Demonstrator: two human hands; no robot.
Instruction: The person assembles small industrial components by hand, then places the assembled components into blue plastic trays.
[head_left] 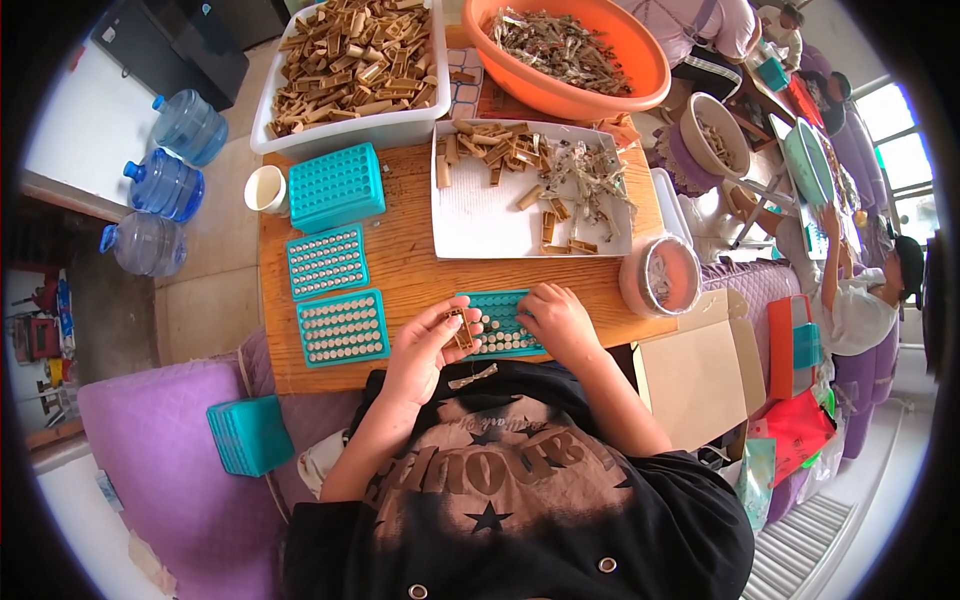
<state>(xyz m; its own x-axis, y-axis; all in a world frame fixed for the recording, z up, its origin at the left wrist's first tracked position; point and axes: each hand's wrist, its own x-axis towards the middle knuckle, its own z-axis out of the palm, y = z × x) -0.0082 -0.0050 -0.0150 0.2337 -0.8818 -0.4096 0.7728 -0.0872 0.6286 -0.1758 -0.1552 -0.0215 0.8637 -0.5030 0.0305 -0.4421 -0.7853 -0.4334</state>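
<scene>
My left hand (pixel 422 345) is closed round a small brown, box-shaped plastic casing (pixel 461 330), held upright at the near table edge. Just right of it, a teal rack (pixel 490 299) lies flat, partly filled with small round silver pieces (pixel 497 337); its far rows show bare holes. Over the rack's right side, my right hand (pixel 557 322) is bent down with its fingertips drawn together; what they pinch, if anything, is hidden. Two more teal racks, one with round flat-topped pieces (pixel 343 328) and one with pointed silver pieces (pixel 328 262), lie at the left.
A white box lid (pixel 480 215) holds casings and tangled clear parts. Behind stand a white tub (pixel 262 125) of casings and an orange basin (pixel 620 103). Stacked teal racks (pixel 336 187), a cup (pixel 266 189) and a round tub (pixel 640 280) flank the work. Other people sit at far right.
</scene>
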